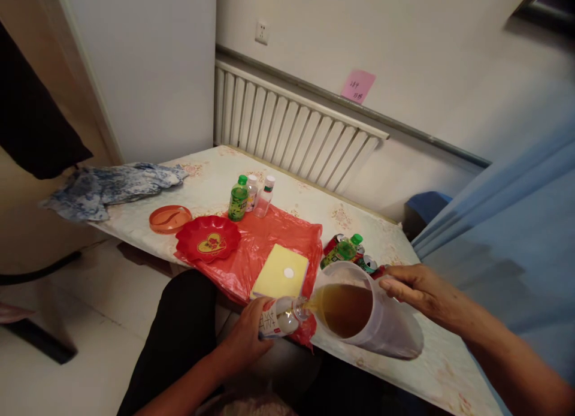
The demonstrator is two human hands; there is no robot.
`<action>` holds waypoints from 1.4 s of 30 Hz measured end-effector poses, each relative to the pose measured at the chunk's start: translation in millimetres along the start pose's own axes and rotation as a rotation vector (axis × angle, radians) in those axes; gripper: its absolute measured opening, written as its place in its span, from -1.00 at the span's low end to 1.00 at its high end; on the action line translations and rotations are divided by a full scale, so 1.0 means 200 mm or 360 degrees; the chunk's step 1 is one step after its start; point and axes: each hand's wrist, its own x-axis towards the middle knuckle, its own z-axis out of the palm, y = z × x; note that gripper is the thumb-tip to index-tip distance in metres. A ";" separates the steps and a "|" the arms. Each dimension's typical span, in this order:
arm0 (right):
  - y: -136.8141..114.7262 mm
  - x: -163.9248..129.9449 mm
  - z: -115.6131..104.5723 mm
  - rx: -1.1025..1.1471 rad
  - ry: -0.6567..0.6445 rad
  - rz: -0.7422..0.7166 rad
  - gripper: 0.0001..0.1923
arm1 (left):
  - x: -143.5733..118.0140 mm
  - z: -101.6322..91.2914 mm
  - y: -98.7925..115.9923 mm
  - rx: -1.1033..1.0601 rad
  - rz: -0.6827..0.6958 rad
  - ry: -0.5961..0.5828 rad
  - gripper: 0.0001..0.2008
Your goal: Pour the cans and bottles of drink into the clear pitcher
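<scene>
Your left hand (251,338) is wrapped tight around a small clear bottle (281,321) with a white printed label, held tilted almost on its side, its mouth pointing toward three o'clock. Your right hand (420,290) is closed on the far rim and handle side of a translucent plastic pitcher (381,326), tipping it toward nine o'clock so that its spout meets the bottle's mouth. The brown tea-like liquid (344,308) fills much of the pitcher and reaches the spout.

This looks like the pouring step, from pitcher into bottle. The opening is narrow, so keep the spout right on the mouth and add tilt slowly; a faster tilt would likely spill over the label and the red plastic sheet (269,242) beneath.

At twelve o'clock of the bottle a yellow box (281,273) lies on that sheet. At eleven o'clock sit a red heart dish (207,239) and an orange dish (169,218), with three small bottles (249,197) beyond. At one o'clock a green bottle (344,249) lies among cans (369,263) on the desk (211,176).
</scene>
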 end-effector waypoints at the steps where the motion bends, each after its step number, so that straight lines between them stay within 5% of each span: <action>1: 0.00 0.00 0.00 0.0001 -0.0002 0.0001 -0.50 | 0.00 0.00 0.00 -0.0009 0.0000 0.0006 -0.34; 14: -0.01 0.00 0.02 0.0137 0.0052 0.0008 -0.49 | 0.00 0.00 -0.01 -0.0044 -0.0014 0.0009 -0.32; 25: 0.13 0.07 0.23 0.0978 0.0293 0.0267 -0.46 | 0.02 -0.05 0.01 -0.0187 -0.0171 0.0095 -0.30; 32: 0.10 0.32 0.32 0.1656 0.0666 0.0179 -0.51 | 0.01 -0.05 -0.06 -0.0247 -0.0228 0.0150 -0.31; 42: 0.03 0.94 0.44 0.2114 0.1134 -0.0035 -0.64 | 0.03 -0.11 -0.14 -0.0448 -0.0282 0.0173 -0.34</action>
